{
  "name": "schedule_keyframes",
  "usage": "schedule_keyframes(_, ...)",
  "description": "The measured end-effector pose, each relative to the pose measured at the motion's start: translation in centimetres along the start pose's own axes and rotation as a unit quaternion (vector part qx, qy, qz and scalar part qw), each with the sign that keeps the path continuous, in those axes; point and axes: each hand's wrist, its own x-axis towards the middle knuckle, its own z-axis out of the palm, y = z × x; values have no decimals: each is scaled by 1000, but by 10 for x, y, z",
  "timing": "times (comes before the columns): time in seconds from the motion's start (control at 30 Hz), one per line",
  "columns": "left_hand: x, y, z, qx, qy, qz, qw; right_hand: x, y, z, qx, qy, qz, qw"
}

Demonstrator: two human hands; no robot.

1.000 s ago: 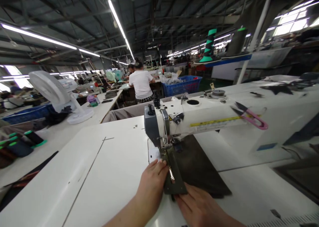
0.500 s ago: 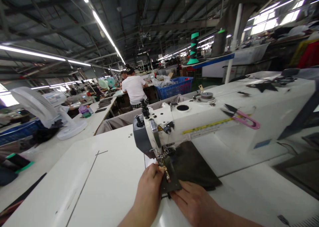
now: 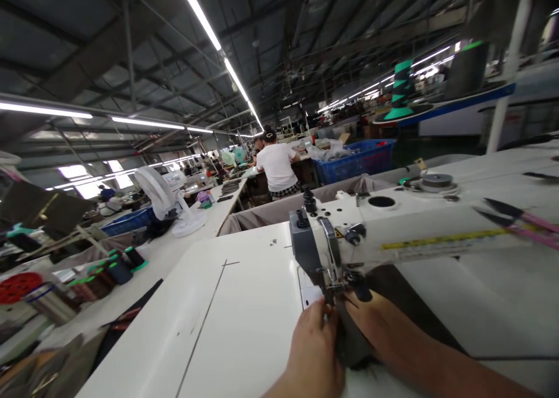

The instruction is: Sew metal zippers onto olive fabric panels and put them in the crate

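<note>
A white sewing machine [image 3: 419, 223] stands before me, with a dark fabric piece [image 3: 351, 340] at its presser foot [image 3: 334, 287]. My left hand [image 3: 317, 342] is closed at the fabric's left edge, thumb and fingers pinched just in front of the foot. From the right, my right hand [image 3: 375, 316] reaches over the fabric to the needle area. Its fingers are drawn together beside the foot; machine parts partly hide them, and what they grip cannot be made out. More dark cloth [image 3: 406, 287] extends behind my right hand, beneath the machine arm.
Pink-handled thread snips [image 3: 519, 217] lie on the machine arm near a yellow measuring tape [image 3: 445, 239]. A white fan [image 3: 163, 200] and thread spools [image 3: 117, 270] stand on the left. Beyond the table are a person in a white shirt [image 3: 277, 165] and a blue basket [image 3: 356, 162].
My view has swung left. My right hand has left the fabric's near edge and moved forward to the needle area. My left hand stays by the presser foot.
</note>
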Motion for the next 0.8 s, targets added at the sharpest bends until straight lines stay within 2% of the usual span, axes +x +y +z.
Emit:
schedule_keyframes(0.07, -1, 1, -1, -4, 20, 13, 1000, 3, 3, -1, 17, 6, 12, 1000)
schedule_keyframes(0.17, -2, 1, -2, 6, 79, 21, 997, 2, 11, 4, 22, 42, 51, 998)
schedule_keyframes(0.27, -4, 0, -1, 20, 125, -34, 991, 0, 21, 11, 31, 76, 91, 992)
schedule_keyframes(0.37, -3, 1, -5, -19, 136, -60, 989, -1, 27, 11, 106, 56, 155, 981)
schedule_keyframes(0.43, -2, 3, -11, -54, 141, -17, 988, -1, 28, 6, 187, 37, 198, 962)
schedule_keyframes(0.53, 1, 6, -21, -61, 100, 126, 985, 0, 26, -1, 267, 24, 232, 935)
schedule_keyframes(0.63, 3, 7, -28, -11, 42, 227, 973, 2, 25, -4, 251, 26, 250, 935)
schedule_keyframes(0.8, 5, 4, -28, 79, 17, 298, 951, 5, 28, -4, 212, 15, 258, 943)
